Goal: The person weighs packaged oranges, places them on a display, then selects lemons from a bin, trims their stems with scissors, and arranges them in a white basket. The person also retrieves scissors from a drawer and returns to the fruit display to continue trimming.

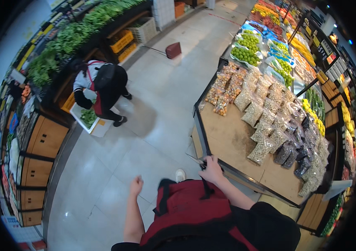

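My right hand grips a pair of scissors by the dark handles, at the near left edge of a produce display table. The scissors' blades point left, over the floor. My left hand hangs over the floor tiles with its fingers curled in, and nothing shows in it. A red apron with black straps covers my front. On the table lie clear bags of pale nuts or beans, bags of dark goods and bags of small orange-brown round pieces.
At the left, a person bends over a white foam box of leafy greens. Vegetable shelves line that wall. A long-handled dustpan stands on the aisle floor. Green fruit sits beyond the bags.
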Available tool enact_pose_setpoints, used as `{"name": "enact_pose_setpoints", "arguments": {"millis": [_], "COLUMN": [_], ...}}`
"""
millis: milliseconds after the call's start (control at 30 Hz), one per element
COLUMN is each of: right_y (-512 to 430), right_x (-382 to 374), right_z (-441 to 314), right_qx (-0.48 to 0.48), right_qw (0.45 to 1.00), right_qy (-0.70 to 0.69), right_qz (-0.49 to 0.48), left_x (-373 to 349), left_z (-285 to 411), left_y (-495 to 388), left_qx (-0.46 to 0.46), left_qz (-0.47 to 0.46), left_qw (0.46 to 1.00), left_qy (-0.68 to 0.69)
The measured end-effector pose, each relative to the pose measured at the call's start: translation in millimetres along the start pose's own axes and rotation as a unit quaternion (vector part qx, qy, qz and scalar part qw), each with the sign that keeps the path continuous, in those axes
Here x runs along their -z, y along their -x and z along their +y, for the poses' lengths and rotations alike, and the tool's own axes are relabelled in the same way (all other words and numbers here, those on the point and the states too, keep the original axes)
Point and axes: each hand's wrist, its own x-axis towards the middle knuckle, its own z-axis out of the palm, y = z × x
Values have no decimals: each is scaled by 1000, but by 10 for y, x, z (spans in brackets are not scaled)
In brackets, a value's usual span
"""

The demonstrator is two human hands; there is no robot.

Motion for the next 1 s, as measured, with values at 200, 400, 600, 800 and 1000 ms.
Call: {"name": "enact_pose_setpoints", "arguments": {"millis": [200, 400, 600, 800, 1000], "right_y": [-1734, -3360, -4559, -5891, -7785], "right_x": [123, 257, 510, 662, 1645], "right_z": [-801, -1138, -1341, -899, -725], "right_qx": [-34, -155, -234, -266, -219], "right_qw": [998, 987, 960, 899, 838], "right_qy": [-50, 10, -156, -318, -470], "right_qz": [29, -29, 7, 141, 173], "left_x": [-347, 457, 1526, 1769, 782], "left_z": [-922, -652, 1685, 4892, 5890], "left_y": [-29, -2116, -5513, -8337, -9745], "left_qx": [137, 174, -90, -251, -197], "left_qz": [-239, -170, 20, -16, -152], "left_qw": [955, 966, 992, 968, 967], "left_qy": [-111, -92, -83, -19, -43]}}
